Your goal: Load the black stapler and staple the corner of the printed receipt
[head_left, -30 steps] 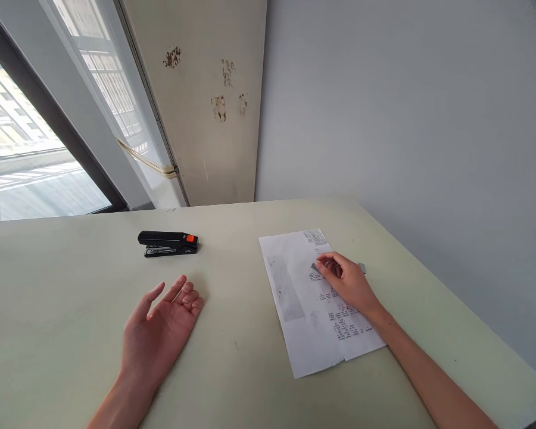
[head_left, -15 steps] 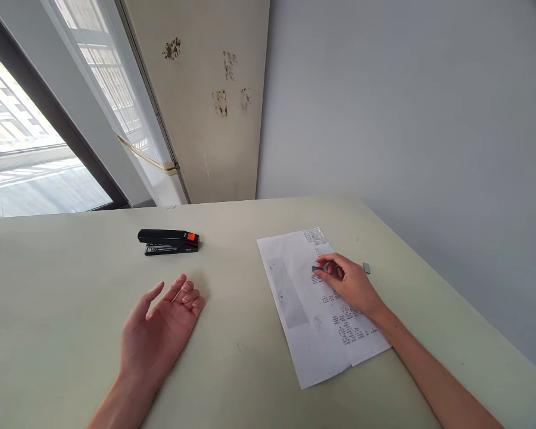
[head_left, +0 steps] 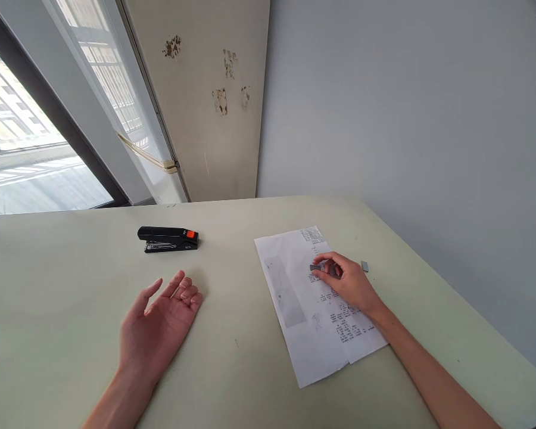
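My right hand [head_left: 346, 280] is over the printed paper sheets [head_left: 290, 345], pinching a small grey strip of staples [head_left: 314, 267] between thumb and fingertips. Part of that strip is hidden by the fingers. Just right of this hand, a second short grey strip of staples [head_left: 364, 266] lies on the table. My left hand [head_left: 158, 325] rests palm up on the tabletop, its thumb apart and fingers loosely curled, with nothing in it. Beyond its fingertips lies a black stapler [head_left: 167, 239] with an orange patch near its right end.
The pale green table [head_left: 223, 393] meets a grey wall [head_left: 406, 107] at the right. Behind it stand a beige panel [head_left: 209, 155] with peeled brown marks and a bright window [head_left: 22, 131] at the left.
The whole view has shifted very slightly. Both hands hold nearly the same pose, and the strip of staples is still pinched in my right hand.
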